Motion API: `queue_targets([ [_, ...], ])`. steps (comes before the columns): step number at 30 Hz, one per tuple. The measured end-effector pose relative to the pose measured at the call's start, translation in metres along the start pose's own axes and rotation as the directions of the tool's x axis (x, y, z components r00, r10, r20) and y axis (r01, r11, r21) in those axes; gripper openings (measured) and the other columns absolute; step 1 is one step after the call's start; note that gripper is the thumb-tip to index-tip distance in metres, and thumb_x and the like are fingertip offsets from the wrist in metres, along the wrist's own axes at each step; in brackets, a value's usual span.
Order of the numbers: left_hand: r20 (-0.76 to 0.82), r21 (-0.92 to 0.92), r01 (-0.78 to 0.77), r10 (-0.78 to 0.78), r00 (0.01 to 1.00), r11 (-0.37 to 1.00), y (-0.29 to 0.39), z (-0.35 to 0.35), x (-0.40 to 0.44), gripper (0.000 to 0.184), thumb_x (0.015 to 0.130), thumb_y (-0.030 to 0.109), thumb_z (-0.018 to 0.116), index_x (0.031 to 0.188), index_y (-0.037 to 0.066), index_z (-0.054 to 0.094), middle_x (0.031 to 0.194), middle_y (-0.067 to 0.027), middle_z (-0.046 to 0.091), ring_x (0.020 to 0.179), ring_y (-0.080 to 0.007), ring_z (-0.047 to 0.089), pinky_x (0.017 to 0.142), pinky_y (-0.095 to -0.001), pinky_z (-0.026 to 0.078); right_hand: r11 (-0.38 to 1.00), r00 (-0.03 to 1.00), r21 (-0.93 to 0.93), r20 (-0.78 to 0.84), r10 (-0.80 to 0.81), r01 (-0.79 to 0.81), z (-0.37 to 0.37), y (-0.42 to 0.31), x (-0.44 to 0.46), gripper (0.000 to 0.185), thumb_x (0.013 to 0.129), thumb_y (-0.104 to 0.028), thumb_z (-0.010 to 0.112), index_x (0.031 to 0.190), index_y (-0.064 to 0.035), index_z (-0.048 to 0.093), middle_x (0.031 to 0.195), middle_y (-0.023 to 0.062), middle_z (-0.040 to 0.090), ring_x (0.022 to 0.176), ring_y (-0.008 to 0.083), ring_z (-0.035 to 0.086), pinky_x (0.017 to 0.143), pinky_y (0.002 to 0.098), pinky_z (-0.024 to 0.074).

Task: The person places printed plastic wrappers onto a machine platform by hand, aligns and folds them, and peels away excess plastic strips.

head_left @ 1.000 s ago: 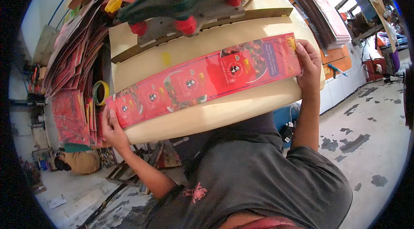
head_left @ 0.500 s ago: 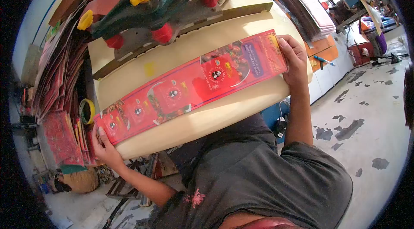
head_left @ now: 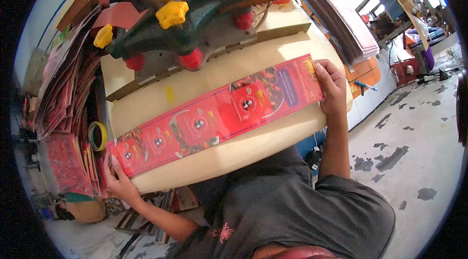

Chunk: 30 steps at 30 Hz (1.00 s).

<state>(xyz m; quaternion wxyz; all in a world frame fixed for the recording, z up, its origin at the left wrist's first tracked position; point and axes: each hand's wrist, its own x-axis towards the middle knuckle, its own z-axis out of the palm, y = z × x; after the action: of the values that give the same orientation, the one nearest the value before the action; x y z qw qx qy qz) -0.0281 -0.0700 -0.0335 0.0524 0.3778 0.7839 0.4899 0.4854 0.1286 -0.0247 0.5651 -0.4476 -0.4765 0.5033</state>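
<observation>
A long red printed strip (head_left: 226, 113), glossy and with food pictures on it, lies slantwise over the cream work surface (head_left: 234, 149). My left hand (head_left: 121, 181) pinches its lower left end, thumb on top. At the upper right end, my right hand (head_left: 332, 86) grips the short edge with the thumb above and the other fingers partly hidden. Just beyond the strip stands a dark green press head (head_left: 180, 35) with yellow knobs and red feet, raised over a metal bar (head_left: 280, 35).
Stacks of red printed sheets (head_left: 73, 83) lean at the left beside a yellow tape roll (head_left: 98, 136). More stacked sheets (head_left: 341, 15) lie at the upper right, near a blue pen (head_left: 365, 85) on an orange surface. The floor (head_left: 390, 161) has dark worn patches.
The view has shifted, so the press and the strip appear lower in the picture. Both hands still hold the strip's ends, and it has barely moved on the work surface.
</observation>
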Motion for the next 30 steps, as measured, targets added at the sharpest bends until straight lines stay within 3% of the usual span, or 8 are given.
queue_targets([
  [5,-0.036,0.105,-0.036,0.040,0.999,0.994,-0.003,0.000,0.001,0.044,0.108,0.029,0.058,0.134,-0.006,0.062,0.126,-0.0149,0.070,0.110,-0.0195,0.067,0.098,-0.0345,0.051,0.973,0.997,-0.223,-0.048,-0.064,0.052,0.007,-0.001,0.000,0.024,0.104,-0.020,0.060,0.103,0.0019,0.069,0.088,0.0010,0.068,0.077,0.0056,0.059,0.069,0.0218,0.0461],
  [12,-0.069,-0.006,0.034,-0.034,0.997,0.999,0.001,0.001,-0.001,0.041,0.107,0.025,0.060,0.133,-0.007,0.062,0.121,-0.0149,0.072,0.107,-0.0205,0.067,0.097,-0.0363,0.052,0.946,0.990,-0.319,-0.109,-0.093,0.054,0.023,-0.008,-0.004,0.025,0.103,-0.023,0.062,0.103,0.0012,0.069,0.082,-0.0029,0.060,0.074,0.0042,0.050,0.065,0.0221,0.0398],
  [14,-0.052,0.184,-0.058,0.069,0.996,0.981,0.004,-0.001,0.000,0.040,0.106,0.023,0.061,0.132,-0.007,0.062,0.119,-0.0155,0.072,0.105,-0.0199,0.067,0.095,-0.0353,0.052,0.911,0.997,-0.413,-0.075,-0.020,-0.013,0.013,-0.010,-0.005,0.025,0.105,-0.022,0.058,0.105,0.0009,0.067,0.091,-0.0029,0.062,0.084,0.0049,0.053,0.077,0.0207,0.0426],
  [18,-0.082,-0.024,-0.041,0.038,0.996,0.999,-0.007,0.002,0.000,0.036,0.104,0.019,0.064,0.129,-0.006,0.064,0.108,-0.0134,0.072,0.096,-0.0162,0.065,0.089,-0.0324,0.052,0.910,0.993,-0.408,-0.050,-0.107,0.078,0.016,-0.007,-0.004,0.024,0.106,-0.022,0.057,0.104,-0.0001,0.066,0.095,-0.0016,0.060,0.085,0.0046,0.051,0.077,0.0203,0.0418],
  [20,-0.090,0.073,-0.010,0.017,0.996,0.997,0.010,0.000,-0.001,0.034,0.103,0.019,0.066,0.127,-0.004,0.066,0.091,-0.0069,0.071,0.078,-0.0103,0.061,0.075,-0.0300,0.051,0.956,0.997,-0.288,-0.035,-0.063,0.051,0.013,-0.002,-0.004,0.024,0.107,-0.023,0.056,0.105,-0.0009,0.065,0.094,-0.0021,0.061,0.085,0.0045,0.052,0.077,0.0203,0.0428],
  [21,-0.102,0.062,-0.014,0.020,0.995,0.998,0.007,0.000,-0.001,0.034,0.102,0.020,0.066,0.127,-0.004,0.066,0.089,-0.0067,0.071,0.077,-0.0100,0.060,0.074,-0.0296,0.051,0.968,0.992,-0.233,-0.063,-0.109,0.092,0.023,-0.002,-0.004,0.023,0.107,-0.024,0.057,0.101,-0.0029,0.065,0.087,-0.0042,0.058,0.078,0.0030,0.048,0.068,0.0197,0.0401],
  [22,-0.112,0.047,-0.021,0.027,0.993,0.999,0.003,0.001,-0.001,0.035,0.102,0.021,0.067,0.127,-0.004,0.067,0.088,-0.0065,0.071,0.076,-0.0097,0.060,0.072,-0.0291,0.050,0.970,0.993,-0.224,-0.046,-0.107,0.094,0.021,-0.001,-0.003,0.023,0.107,-0.024,0.057,0.101,-0.0029,0.065,0.087,-0.0042,0.058,0.078,0.0030,0.048,0.068,0.0197,0.0401],
  [30,-0.113,-0.005,0.007,-0.008,0.994,1.000,0.000,0.000,-0.002,0.038,0.102,0.027,0.067,0.128,-0.001,0.068,0.083,-0.0089,0.070,0.074,-0.0112,0.060,0.070,-0.0297,0.050,0.985,0.992,-0.128,0.068,-0.104,0.112,0.009,0.002,-0.005,0.021,0.108,-0.024,0.057,0.106,-0.0034,0.059,0.094,-0.0002,0.062,0.085,0.0052,0.056,0.078,0.0220,0.0477],
])
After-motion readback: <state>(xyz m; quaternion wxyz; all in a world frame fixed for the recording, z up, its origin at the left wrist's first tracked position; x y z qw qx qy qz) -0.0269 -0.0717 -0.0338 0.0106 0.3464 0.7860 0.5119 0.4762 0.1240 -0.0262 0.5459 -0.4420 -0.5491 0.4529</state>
